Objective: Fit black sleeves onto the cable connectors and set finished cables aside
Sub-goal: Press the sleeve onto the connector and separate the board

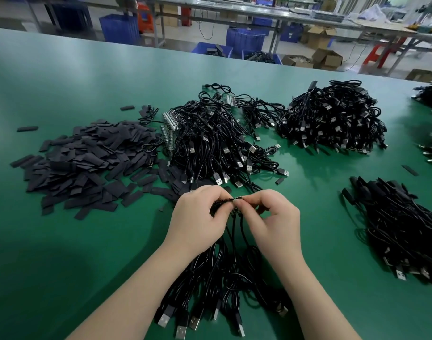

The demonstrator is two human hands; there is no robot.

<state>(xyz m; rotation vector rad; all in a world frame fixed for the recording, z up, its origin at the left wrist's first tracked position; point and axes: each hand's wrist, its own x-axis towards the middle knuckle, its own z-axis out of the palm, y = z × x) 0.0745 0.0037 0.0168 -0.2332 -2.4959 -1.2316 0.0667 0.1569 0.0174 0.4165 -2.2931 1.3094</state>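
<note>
Connector strip (226,200) pinched between left hand (200,214) and right hand (271,217), long axis running left-right; sleeves (87,158) heaped toward far-left corner, nearer left hand.

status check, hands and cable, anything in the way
Both hands pinch one connector strip. Cables trail toward body. Sleeve pile left, nothing blocking.

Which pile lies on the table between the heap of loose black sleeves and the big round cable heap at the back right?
In the head view, a tangled pile of black cables lies between the sleeve heap and the round cable heap.
</note>
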